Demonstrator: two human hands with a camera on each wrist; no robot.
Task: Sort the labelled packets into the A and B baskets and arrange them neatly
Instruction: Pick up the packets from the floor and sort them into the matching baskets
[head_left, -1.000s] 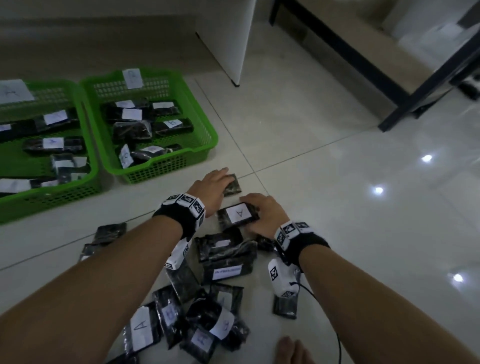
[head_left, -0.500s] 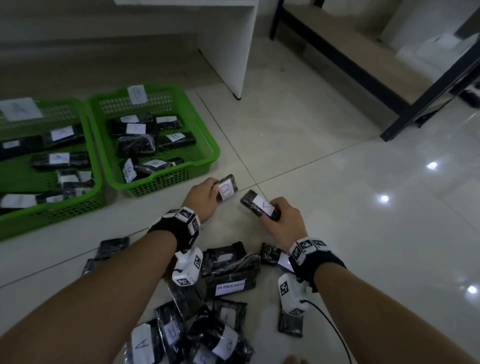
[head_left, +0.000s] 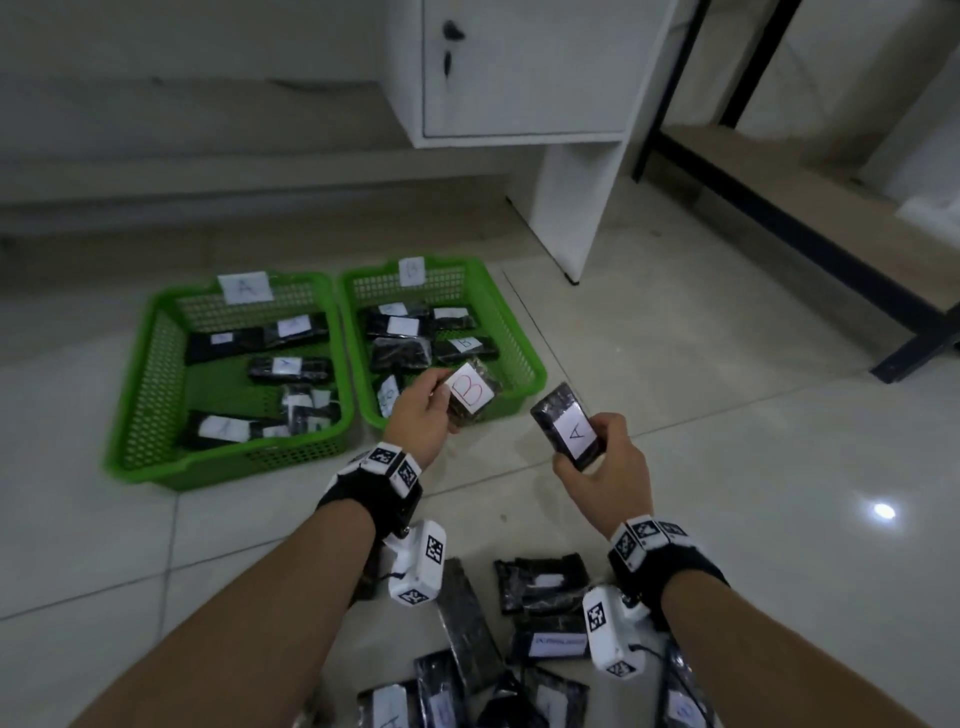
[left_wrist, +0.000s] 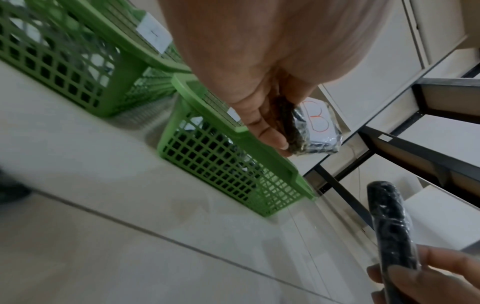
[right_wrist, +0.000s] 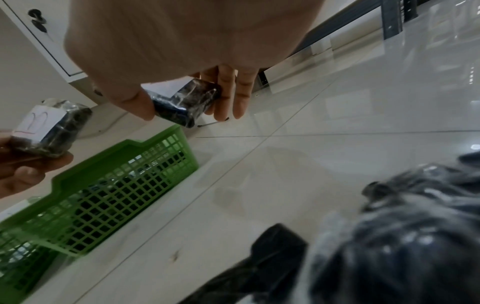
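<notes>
**Desk:** Fingers first, what are they doing?

**Photographer:** Fingers (left_wrist: 262, 127) of the left hand (head_left: 421, 415) are curled round a black packet with a red B label (head_left: 470, 397), held in the air over the near rim of the B basket (head_left: 524, 358). The right hand (head_left: 605, 467) clamps a packet labelled A (head_left: 569, 431) between thumb and fingers, just right of the B basket and well clear of the floor.

**Desk:** How far along is the sorting?

**Photographer:** Partway, by my reading. The A basket (head_left: 150, 364), touching the left side of the B basket, already holds several labelled packets, and so does the B basket, though they lie at mixed angles, so tidying remains. A heap of unsorted packets (head_left: 519, 649) lies on the tiled floor (head_left: 727, 415) nearer the person than the B basket. Both held packets are not yet placed.

**Desk:** And against the earlier frame?

**Photographer:** A second ago both hands were down on the heap, picking. Half a second ago they had lifted the packets only slightly. Now both packets are raised, labels turned up, and the left one has reached the B basket.
</notes>
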